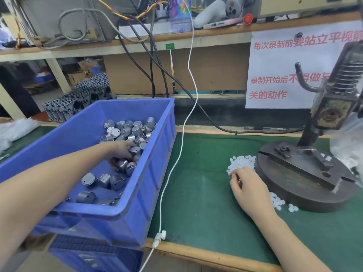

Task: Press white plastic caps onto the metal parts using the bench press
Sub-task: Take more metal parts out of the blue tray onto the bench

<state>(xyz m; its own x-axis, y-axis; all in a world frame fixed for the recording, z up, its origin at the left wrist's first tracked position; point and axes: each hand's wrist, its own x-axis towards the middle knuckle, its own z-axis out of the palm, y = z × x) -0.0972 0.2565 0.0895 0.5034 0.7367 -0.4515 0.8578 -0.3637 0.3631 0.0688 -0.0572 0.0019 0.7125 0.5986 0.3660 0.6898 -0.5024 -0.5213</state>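
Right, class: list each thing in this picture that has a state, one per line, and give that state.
Bin: tilted, partly filled.
Parts: loose, heaped in the bin.
Caps: loose pile on the mat, against the press base.
Press: fixture bare, no part loaded.
Left hand: in the bin, grips parts.
Right hand: pinches at caps.

Your bin (157, 163) was smooth blue plastic, scuffed. Metal parts (127, 130) looked dull silver-grey. Caps (243, 162) were matt white plastic. Press base (294, 185) was dark, worn, rough metal. Your surface (206, 193) was matt green, wood-edged. Sign (275, 61) was white paper.
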